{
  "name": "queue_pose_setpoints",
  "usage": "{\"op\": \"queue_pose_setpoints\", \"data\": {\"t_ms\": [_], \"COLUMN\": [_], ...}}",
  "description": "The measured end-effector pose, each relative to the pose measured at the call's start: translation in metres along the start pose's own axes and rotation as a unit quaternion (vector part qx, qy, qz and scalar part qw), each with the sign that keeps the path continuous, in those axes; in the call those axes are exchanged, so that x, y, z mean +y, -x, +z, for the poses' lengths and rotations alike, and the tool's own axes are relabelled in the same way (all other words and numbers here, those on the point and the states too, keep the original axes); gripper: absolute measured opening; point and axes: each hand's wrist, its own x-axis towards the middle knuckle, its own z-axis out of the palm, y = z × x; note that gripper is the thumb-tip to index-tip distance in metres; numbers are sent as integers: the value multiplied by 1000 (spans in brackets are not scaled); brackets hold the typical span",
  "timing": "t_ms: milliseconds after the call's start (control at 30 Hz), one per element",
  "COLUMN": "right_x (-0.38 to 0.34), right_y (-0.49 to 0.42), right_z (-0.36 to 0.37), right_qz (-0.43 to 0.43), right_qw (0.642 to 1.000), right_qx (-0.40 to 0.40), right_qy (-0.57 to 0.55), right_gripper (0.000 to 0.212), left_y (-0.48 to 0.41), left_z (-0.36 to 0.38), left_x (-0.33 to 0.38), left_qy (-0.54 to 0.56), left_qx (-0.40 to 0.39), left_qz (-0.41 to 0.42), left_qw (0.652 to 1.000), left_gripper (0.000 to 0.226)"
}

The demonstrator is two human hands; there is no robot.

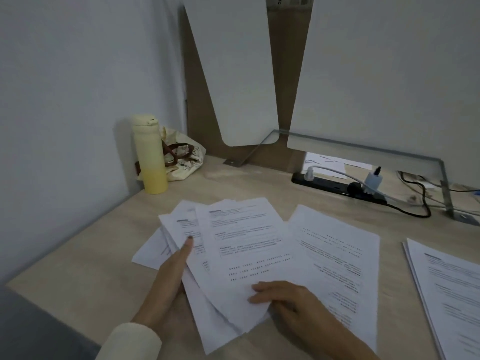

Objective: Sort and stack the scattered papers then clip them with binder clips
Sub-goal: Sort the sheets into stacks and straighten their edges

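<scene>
Since these fanned papers [241, 245] are light, limp and slick against each other, I take them by the edges rather than the middle: my left hand [168, 274] pinches the fan's left side, thumb on top and fingers out of sight beneath, while my right hand [285, 297] curls its fingers onto the top sheet's near edge, though whether it grips or only presses I cannot tell. They lie near the counter's [91, 255] front edge, with a second stack [449, 287] at the right edge. At the far-left corner a cloth bag [187, 159] slumps behind a lidded yellow bottle [150, 157], contents of both unseen.
</scene>
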Motion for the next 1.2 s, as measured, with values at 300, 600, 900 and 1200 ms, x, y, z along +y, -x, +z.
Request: {"op": "queue_pose_setpoints", "data": {"t_ms": [300, 600, 900, 1200], "right_x": [-15, 8, 4, 15], "right_y": [-10, -47, -62, -96], "right_z": [-39, -57, -39, -34], "right_qz": [94, 313, 254, 229], "right_qw": [976, 934, 960, 965], "right_qx": [-165, 87, 58, 82], "right_qy": [-110, -147, -100, 96], "right_gripper": [25, 54, 32, 50], "left_y": [0, -3, -9, -17], "left_z": [-2, -6, -5, -66], "left_x": [-13, -20, -22, -8], "left_qy": [-133, -103, -127, -130], "left_qx": [-4, -1, 34, 98], "left_qz": [62, 98, 131, 143], "left_qw": [989, 990, 983, 976], "left_gripper": [42, 39, 55, 56]}}
